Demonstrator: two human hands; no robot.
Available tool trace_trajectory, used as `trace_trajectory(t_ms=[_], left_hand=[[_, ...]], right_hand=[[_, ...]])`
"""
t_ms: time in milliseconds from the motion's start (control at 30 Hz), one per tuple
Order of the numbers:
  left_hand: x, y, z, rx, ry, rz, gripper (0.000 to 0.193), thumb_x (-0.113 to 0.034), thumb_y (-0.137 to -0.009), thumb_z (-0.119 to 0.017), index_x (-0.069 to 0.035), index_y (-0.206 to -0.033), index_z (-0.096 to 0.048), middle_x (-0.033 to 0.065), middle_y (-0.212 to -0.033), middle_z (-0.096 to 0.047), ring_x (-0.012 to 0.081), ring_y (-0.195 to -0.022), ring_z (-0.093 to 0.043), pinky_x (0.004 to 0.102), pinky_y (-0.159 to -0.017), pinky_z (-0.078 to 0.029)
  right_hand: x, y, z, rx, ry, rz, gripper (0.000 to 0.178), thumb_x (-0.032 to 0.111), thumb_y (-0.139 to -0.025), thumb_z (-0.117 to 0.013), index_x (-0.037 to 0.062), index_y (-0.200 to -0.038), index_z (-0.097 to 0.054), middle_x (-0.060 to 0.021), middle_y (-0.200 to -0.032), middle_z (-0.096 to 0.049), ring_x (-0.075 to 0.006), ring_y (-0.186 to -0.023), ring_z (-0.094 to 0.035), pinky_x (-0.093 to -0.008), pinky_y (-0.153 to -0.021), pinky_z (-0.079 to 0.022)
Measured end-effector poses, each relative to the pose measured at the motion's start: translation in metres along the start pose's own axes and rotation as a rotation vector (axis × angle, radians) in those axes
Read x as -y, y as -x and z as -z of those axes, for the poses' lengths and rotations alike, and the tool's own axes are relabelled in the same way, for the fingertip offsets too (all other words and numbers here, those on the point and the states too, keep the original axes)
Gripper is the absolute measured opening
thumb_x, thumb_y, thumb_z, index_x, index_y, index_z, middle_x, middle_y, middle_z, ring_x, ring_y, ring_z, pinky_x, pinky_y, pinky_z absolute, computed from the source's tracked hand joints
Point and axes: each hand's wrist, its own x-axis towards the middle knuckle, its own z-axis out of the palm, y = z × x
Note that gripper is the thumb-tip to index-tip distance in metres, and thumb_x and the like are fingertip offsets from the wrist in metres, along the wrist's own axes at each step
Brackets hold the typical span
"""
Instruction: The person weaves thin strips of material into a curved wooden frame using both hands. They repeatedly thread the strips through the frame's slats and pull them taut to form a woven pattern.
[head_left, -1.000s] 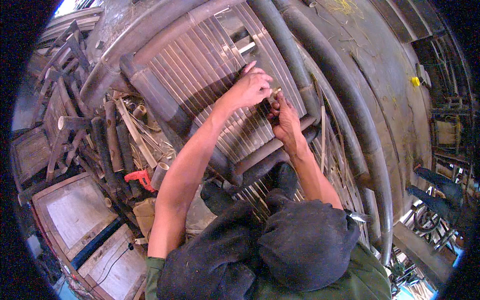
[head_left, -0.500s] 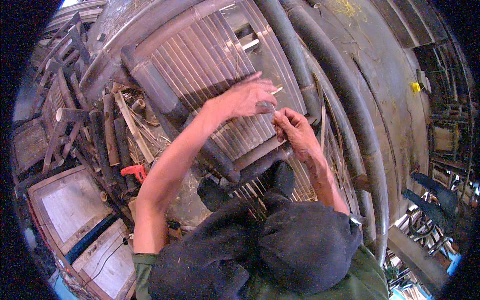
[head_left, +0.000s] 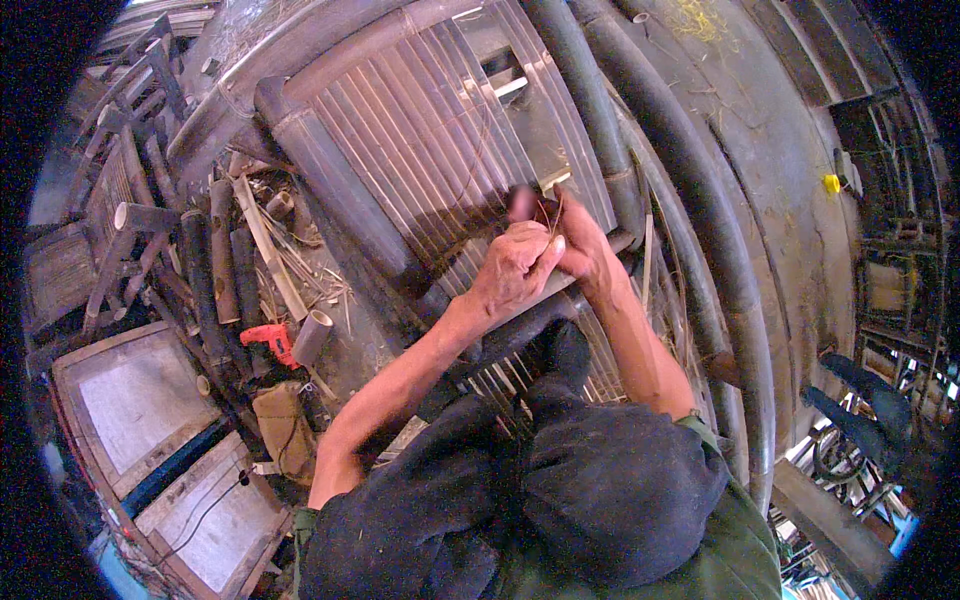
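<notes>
My left hand [head_left: 515,264] is closed in a fist-like pinch, its thumb pointing at my right hand [head_left: 582,242]. The two hands come together over the near right part of a slatted bamboo panel [head_left: 400,140]. A thin reddish-brown strand [head_left: 552,216] shows between them, pinched by the fingers. My right hand's fingers curl around the strand beside the gap in the slats, and their tips are partly hidden. A short pale stick end [head_left: 556,181] sticks up just beyond the hands. Thick dark bamboo poles [head_left: 335,185] frame the panel.
Long bamboo poles [head_left: 690,190] curve along the right. To the left lie an orange power drill [head_left: 268,343], a cut bamboo piece [head_left: 312,338], several offcuts and a wooden box with pale panels [head_left: 140,400]. Yellow fibre [head_left: 705,22] lies on the floor at the far right.
My left hand has come down and closer to my right hand, and its fingers have closed. The right hand has shifted slightly toward the panel.
</notes>
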Motion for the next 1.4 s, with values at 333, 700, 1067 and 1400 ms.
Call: trace_trajectory(t_ms=[333, 700, 1067, 1400], left_hand=[[0.003, 0.035, -0.028, -0.027, -0.091, 0.022, 0.022, -0.009, -0.085, -0.063, -0.003, -0.069, -0.050, 0.0149, -0.069, -0.051, 0.0330, -0.072, -0.056, 0.0419, -0.085, -0.049], [0.023, -0.043, 0.098, 0.024, -0.584, -0.230, 0.035, -0.001, -0.077, -0.055, 0.000, -0.110, -0.063, 0.0172, -0.123, -0.058, 0.0324, -0.117, -0.054, 0.0433, -0.105, -0.039], [0.088, -0.138, 0.139, 0.165, -1.051, -0.392, 0.035, -0.019, -0.090, -0.051, -0.010, -0.123, -0.059, 0.0049, -0.132, -0.055, 0.0193, -0.133, -0.040, 0.0426, -0.116, -0.022], [0.084, -0.138, 0.135, 0.150, -1.045, -0.384, 0.032, -0.018, -0.090, -0.051, -0.010, -0.120, -0.059, 0.0049, -0.130, -0.055, 0.0204, -0.132, -0.041, 0.0418, -0.115, -0.024]], right_hand=[[-0.027, -0.004, 0.025, -0.005, 0.056, 0.126, 0.027, 0.033, -0.100, -0.044, 0.0146, -0.080, -0.046, 0.0043, -0.066, -0.039, -0.0121, -0.058, -0.039, -0.0271, -0.058, -0.043], [0.015, 0.041, -0.018, -0.405, 1.404, 0.886, 0.029, 0.024, -0.096, -0.054, -0.0003, -0.108, -0.063, -0.0135, -0.091, -0.067, -0.0237, -0.085, -0.063, -0.0347, -0.077, -0.049], [0.015, -0.037, -0.102, -0.440, 1.863, 1.123, 0.024, 0.019, -0.081, -0.067, -0.0020, -0.086, -0.059, -0.0244, -0.084, -0.063, -0.0450, -0.084, -0.061, -0.0520, -0.075, -0.048], [0.027, -0.051, -0.091, -0.404, 1.735, 1.061, 0.024, 0.020, -0.082, -0.065, -0.0025, -0.081, -0.057, -0.0216, -0.079, -0.062, -0.0376, -0.073, -0.061, -0.0475, -0.067, -0.049]])
